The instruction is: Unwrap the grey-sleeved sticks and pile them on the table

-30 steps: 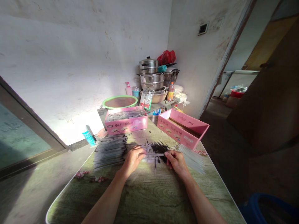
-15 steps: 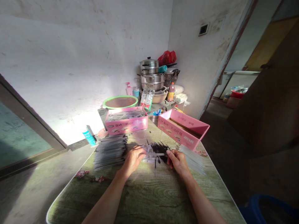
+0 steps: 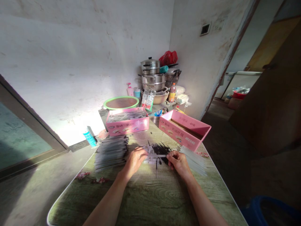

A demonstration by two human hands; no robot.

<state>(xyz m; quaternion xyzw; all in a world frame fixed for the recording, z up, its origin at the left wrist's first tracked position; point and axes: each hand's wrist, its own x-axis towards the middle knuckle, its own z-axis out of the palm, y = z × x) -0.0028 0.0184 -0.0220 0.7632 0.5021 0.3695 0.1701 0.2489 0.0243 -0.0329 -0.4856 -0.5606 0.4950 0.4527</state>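
My left hand (image 3: 134,160) and my right hand (image 3: 178,162) each pinch one end of a thin clear sleeve (image 3: 156,156) held level just above the table (image 3: 145,201). Under it lies a loose heap of thin black sticks (image 3: 161,149). A stack of filled grey sleeves (image 3: 110,152) sits just left of my left hand. A fan of empty clear sleeves (image 3: 194,160) lies right of my right hand.
Two pink cardboard boxes stand behind the heap, the left box (image 3: 127,122) holding filled sleeves, the right box (image 3: 184,128) open. Beyond them are a green basin (image 3: 121,102), stacked steel pots (image 3: 152,77), bottles and a red bag (image 3: 168,57). A blue tub (image 3: 270,213) sits at the lower right.
Both hands stay on the sleeve; my right hand has shifted very slightly, its fingers working at the sleeve's end. Nothing else has moved.
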